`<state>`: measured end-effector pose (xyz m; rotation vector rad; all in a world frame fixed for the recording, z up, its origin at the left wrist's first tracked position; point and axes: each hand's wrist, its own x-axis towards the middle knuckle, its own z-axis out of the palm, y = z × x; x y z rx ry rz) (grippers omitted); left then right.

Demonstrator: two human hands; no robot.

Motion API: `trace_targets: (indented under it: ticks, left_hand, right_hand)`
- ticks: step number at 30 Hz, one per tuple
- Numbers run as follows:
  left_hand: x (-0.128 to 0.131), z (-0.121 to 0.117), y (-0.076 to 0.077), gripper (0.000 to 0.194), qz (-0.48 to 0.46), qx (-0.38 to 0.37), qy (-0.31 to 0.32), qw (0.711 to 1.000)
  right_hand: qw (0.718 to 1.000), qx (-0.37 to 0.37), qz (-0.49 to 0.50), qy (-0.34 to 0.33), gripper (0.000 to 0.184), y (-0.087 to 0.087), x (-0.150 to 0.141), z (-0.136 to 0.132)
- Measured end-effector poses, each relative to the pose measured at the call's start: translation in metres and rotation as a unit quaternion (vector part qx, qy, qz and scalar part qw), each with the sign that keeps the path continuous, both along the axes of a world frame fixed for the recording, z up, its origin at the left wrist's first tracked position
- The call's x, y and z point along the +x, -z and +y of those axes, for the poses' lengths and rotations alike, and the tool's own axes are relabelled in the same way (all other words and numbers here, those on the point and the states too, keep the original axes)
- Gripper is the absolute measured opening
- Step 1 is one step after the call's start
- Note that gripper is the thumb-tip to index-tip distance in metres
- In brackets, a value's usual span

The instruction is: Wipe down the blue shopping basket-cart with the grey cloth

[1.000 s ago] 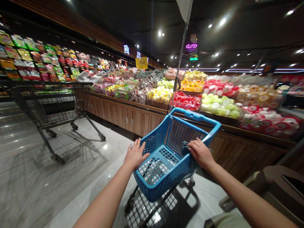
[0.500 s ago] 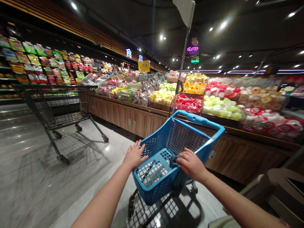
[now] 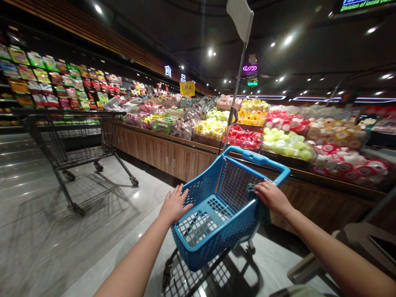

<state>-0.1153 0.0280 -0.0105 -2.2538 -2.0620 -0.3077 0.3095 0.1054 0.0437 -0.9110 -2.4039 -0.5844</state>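
Note:
A small blue plastic shopping cart [image 3: 194, 248] with a grid-patterned basket stands in front of me, its handle [image 3: 253, 156] on the far side. My left hand [image 3: 175, 206] lies on the basket's left rim with its fingers spread. On the right rim, close to the handle, my right hand [image 3: 272, 198] is closed around a dark blue-grey cloth [image 3: 263, 212]. Part of the cloth hangs down outside the basket, and a bit shows past my fingertips on the inside. A pole with a pale flag [image 3: 240, 18] rises from the cart's far left corner.
A dark metal shopping cart [image 3: 80, 136] stands at left. Behind the blue cart runs a wooden counter [image 3: 148, 146] heaped with packaged sweets and jelly cups [image 3: 287, 143]. Packet shelves [image 3: 46, 78] line the left wall. A brownish stool-like object [image 3: 365, 247] is at lower right.
My right hand has slid along the right rim with the cloth, away from me toward the handle. The left hand stays on the left rim. The view has shifted slightly.

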Motion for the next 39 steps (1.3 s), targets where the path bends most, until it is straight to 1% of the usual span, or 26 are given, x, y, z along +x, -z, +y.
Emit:
trace_targets:
  ticks: [3, 6, 8, 10, 12, 14, 17, 23, 26, 28, 30, 33, 35, 37, 39]
  left_hand:
    - [0.001, 0.000, 0.001, 0.066, 0.005, 0.009, -0.007, 1.000]
    - [-0.001, 0.001, 0.002, 0.067, 0.010, 0.013, -0.008, 1.000]
    - [-0.005, 0.001, 0.001, 0.066, 0.012, 0.012, -0.005, 1.000]
    - [-0.010, 0.001, 0.001, 0.066, 0.011, 0.006, 0.000, 1.000]
    - [-0.017, 0.000, 0.000, 0.066, 0.007, -0.003, 0.007, 1.000]
    - [-0.023, -0.001, -0.001, 0.066, 0.006, -0.014, 0.016, 1.000]
    - [-0.028, -0.003, -0.002, 0.069, 0.005, -0.025, 0.023, 0.999]
    - [-0.025, -0.005, -0.004, 0.068, -0.001, -0.029, 0.026, 0.999]
    - [-0.021, -0.005, -0.004, 0.067, 0.000, -0.023, 0.020, 1.000]
    - [-0.019, -0.004, -0.002, 0.067, 0.003, -0.019, 0.018, 1.000]
    - [-0.019, -0.002, -0.001, 0.067, 0.004, -0.016, 0.017, 1.000]
    - [-0.020, 0.003, -0.001, 0.067, 0.003, -0.013, 0.011, 1.000]
    - [-0.019, 0.001, -0.006, 0.066, -0.001, -0.018, 0.003, 1.000]
    - [-0.012, -0.009, -0.013, 0.065, -0.019, -0.027, -0.008, 0.999]
    - [0.003, -0.029, -0.019, 0.064, -0.054, -0.023, -0.017, 0.998]
  right_hand:
    - [0.999, -0.009, 0.045, -0.002, 0.023, 0.012, -0.027, -0.017]
    - [0.997, -0.036, 0.052, -0.044, 0.019, 0.027, -0.064, -0.043]
    - [0.995, -0.042, 0.059, -0.067, 0.018, 0.035, -0.086, -0.060]
    - [0.994, -0.038, 0.059, -0.082, 0.017, 0.039, -0.099, -0.071]
    - [0.994, -0.029, 0.035, -0.096, 0.018, 0.037, -0.104, -0.075]
    - [0.994, -0.015, -0.009, -0.111, 0.018, 0.032, -0.099, -0.072]
    - [0.992, 0.005, -0.053, -0.110, 0.020, 0.020, -0.076, -0.059]
    - [0.996, 0.037, -0.071, -0.032, 0.022, -0.010, 0.004, -0.015]
    - [0.997, 0.047, -0.057, 0.001, 0.024, -0.016, 0.030, 0.004]
    - [0.998, 0.046, -0.026, 0.016, 0.026, -0.014, 0.034, 0.011]
    - [0.999, 0.041, 0.005, 0.023, 0.026, -0.010, 0.030, 0.012]
    - [0.998, 0.035, 0.033, 0.029, 0.025, -0.004, 0.017, 0.006]
    - [0.998, 0.034, 0.044, 0.035, 0.025, -0.003, 0.010, 0.000]
    - [0.997, 0.030, 0.050, 0.043, 0.026, -0.005, 0.005, -0.005]
    - [0.997, 0.021, 0.052, 0.055, 0.026, -0.007, 0.003, -0.008]
